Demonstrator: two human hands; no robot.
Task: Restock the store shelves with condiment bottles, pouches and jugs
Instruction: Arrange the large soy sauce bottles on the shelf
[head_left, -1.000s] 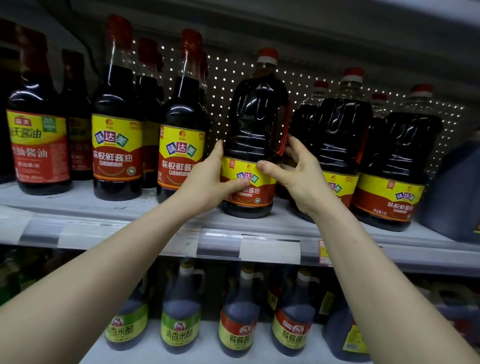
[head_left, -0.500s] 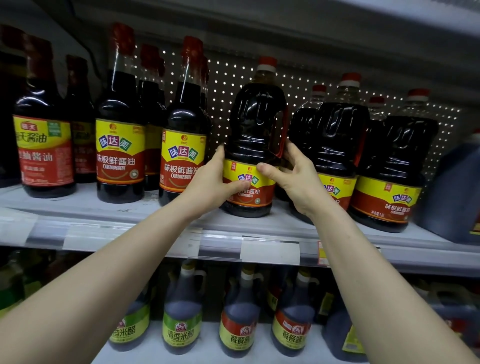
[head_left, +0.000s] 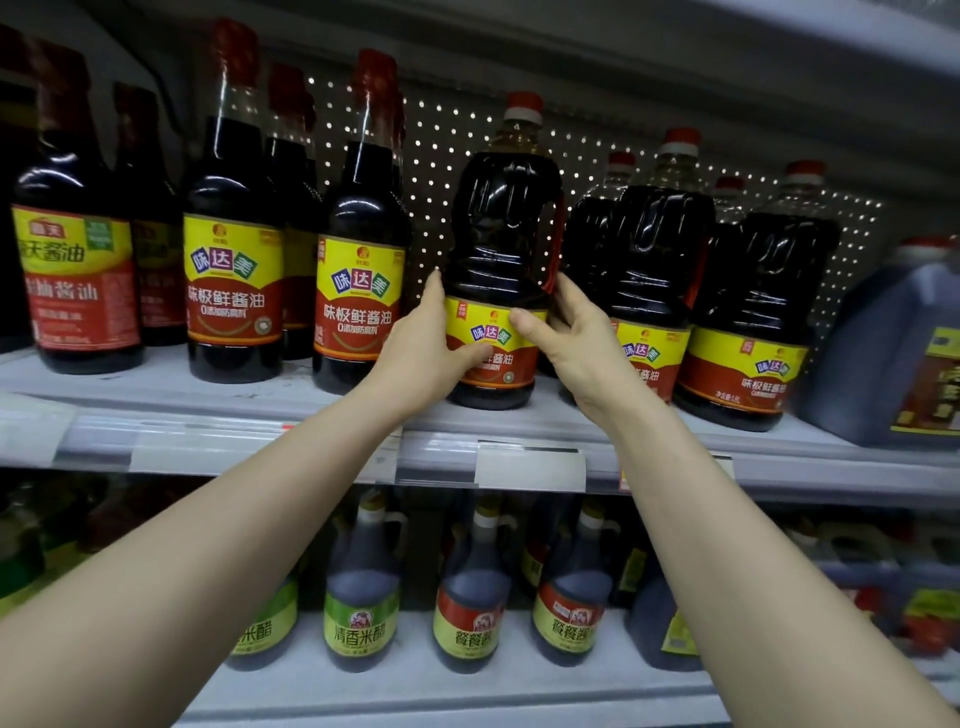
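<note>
The store shelf (head_left: 156, 384) runs beneath both grips. A red-capped soy sauce jug (head_left: 501, 228) stands upright on it between them. The left grip (head_left: 421, 348) and right grip (head_left: 576, 343) curl round its labelled lower body, thumbs on the front. Matching jugs (head_left: 654, 249) stand just right of the right grip, and tall soy sauce bottles (head_left: 358, 291) just left of the left grip.

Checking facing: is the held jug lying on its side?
No, the jug stands upright on the shelf, left hand and right hand gripping it.
</note>
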